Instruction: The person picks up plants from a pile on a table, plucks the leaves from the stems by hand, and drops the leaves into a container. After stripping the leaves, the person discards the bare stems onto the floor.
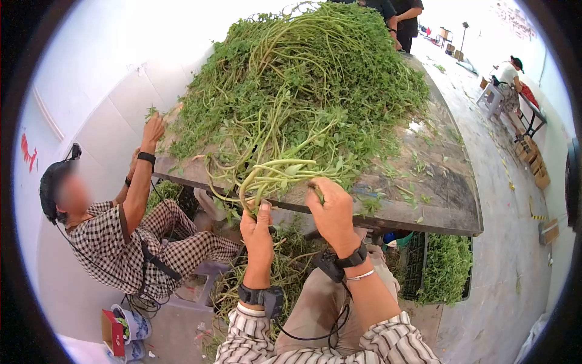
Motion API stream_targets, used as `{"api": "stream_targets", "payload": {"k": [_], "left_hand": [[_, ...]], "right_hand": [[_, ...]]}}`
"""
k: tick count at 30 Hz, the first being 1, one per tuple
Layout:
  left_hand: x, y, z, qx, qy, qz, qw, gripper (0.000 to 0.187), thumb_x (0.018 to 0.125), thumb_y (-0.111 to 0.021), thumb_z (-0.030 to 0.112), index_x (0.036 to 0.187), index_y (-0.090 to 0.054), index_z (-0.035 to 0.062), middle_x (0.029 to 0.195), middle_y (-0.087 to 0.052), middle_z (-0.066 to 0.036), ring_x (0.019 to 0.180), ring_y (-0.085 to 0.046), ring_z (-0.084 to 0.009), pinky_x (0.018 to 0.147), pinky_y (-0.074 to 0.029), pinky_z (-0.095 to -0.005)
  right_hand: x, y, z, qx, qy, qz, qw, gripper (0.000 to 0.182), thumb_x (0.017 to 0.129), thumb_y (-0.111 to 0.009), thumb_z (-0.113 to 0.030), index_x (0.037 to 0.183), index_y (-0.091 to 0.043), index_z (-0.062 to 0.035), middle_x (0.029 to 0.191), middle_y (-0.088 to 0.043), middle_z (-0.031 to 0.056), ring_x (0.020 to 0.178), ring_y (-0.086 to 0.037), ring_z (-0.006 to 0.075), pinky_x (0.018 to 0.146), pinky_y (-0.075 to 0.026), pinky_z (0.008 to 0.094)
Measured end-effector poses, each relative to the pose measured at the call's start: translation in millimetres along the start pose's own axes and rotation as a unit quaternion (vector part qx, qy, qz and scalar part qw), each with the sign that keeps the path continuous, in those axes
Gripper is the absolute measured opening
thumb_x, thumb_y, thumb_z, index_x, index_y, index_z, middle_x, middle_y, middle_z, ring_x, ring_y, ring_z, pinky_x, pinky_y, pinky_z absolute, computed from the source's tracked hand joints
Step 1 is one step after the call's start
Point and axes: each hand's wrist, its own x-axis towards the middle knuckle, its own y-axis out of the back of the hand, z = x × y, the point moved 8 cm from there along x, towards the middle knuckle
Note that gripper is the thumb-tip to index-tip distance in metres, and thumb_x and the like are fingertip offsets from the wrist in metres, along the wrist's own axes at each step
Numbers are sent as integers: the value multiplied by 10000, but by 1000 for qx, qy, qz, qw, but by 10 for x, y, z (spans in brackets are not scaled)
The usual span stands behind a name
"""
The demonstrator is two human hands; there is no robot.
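Note:
My left hand (257,233) is closed around the lower ends of a bunch of long green stems (267,175) at the table's near edge, thumb pressed against them. Just to the right, my right hand (333,209) is curled in a pinch close to the tips of the bunch; whatever its fingers hold is too small to make out. Behind both hands a large heap of leafy green stems (303,79) covers most of the dark wooden table (436,203). Some stems from the heap trail down toward my left hand.
Loose stems (291,255) lie below the table edge, near my legs. A black crate of greens (445,270) stands under the table at right. On the left sits a co-worker (121,236) in checked clothes, one hand at the heap. Other people are farther back.

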Motion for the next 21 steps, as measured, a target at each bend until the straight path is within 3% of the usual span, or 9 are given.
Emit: {"api": "stream_targets", "payload": {"k": [1,3,4,7,11,13,15,17,21], "left_hand": [[4,14,-10,8,2,7,1000,245,901,-588,283,946,-515,54,745,-441,8,646,-378,-93,602,-337,-263],[1,7,-21,-2,4,5,1000,241,903,-585,279,943,-514,52,739,-436,9,643,-374,-94,599,-332,-264],[-1,-2,-27,-13,5,3,1000,237,905,-582,275,940,-512,51,732,-431,9,641,-370,-94,595,-327,-265],[42,92,-123,-10,22,42,999,222,909,-576,261,927,-508,51,729,-425,11,633,-353,-93,588,-315,-264],[66,116,-152,-24,20,28,999,210,911,-571,249,919,-504,50,723,-415,13,628,-335,-92,587,-309,-262],[65,116,-203,-6,35,11,999,277,910,-572,275,1021,-523,26,795,-491,2,678,-409,-85,624,-362,-266],[53,84,-178,-9,30,11,999,277,909,-573,274,1020,-523,25,800,-493,0,677,-409,-85,625,-364,-267],[48,60,-168,-12,23,10,1000,278,908,-574,273,1020,-524,24,804,-494,-2,676,-409,-85,625,-366,-268],[48,68,-171,-9,19,11,1000,280,907,-576,273,1017,-525,21,814,-501,-5,679,-415,-85,626,-369,-267]], "right_hand": [[13,22,-12,-1,-1,-1,1000,164,777,-598,-73,927,-608,-7,855,-632,171,785,-604,336,676,-486,380],[53,99,121,33,-129,-8,991,133,795,-564,-72,908,-593,-8,799,-622,135,699,-591,267,637,-465,336],[76,123,154,31,-130,-7,991,133,795,-564,-72,908,-593,-8,799,-622,135,699,-591,267,637,-465,336],[116,306,401,191,-179,72,963,88,849,-512,-90,877,-565,-26,702,-504,-1,589,-397,85,546,-365,250],[178,539,505,174,-172,97,965,95,884,-485,-103,893,-555,-40,701,-466,-1,592,-372,78,536,-346,252],[197,578,407,127,-165,83,975,100,878,-497,-111,901,-560,-37,729,-507,23,608,-428,109,553,-369,265],[173,570,369,78,-159,70,982,109,873,-508,-118,910,-565,-34,757,-548,47,624,-484,141,570,-393,279],[143,424,279,-11,-102,2,995,147,840,-563,-131,944,-582,-29,880,-618,104,751,-589,257,641,-454,330],[102,288,232,-73,-24,-15,997,199,795,-609,-121,970,-594,-27,968,-628,126,859,-595,329,706,-481,371]]}}
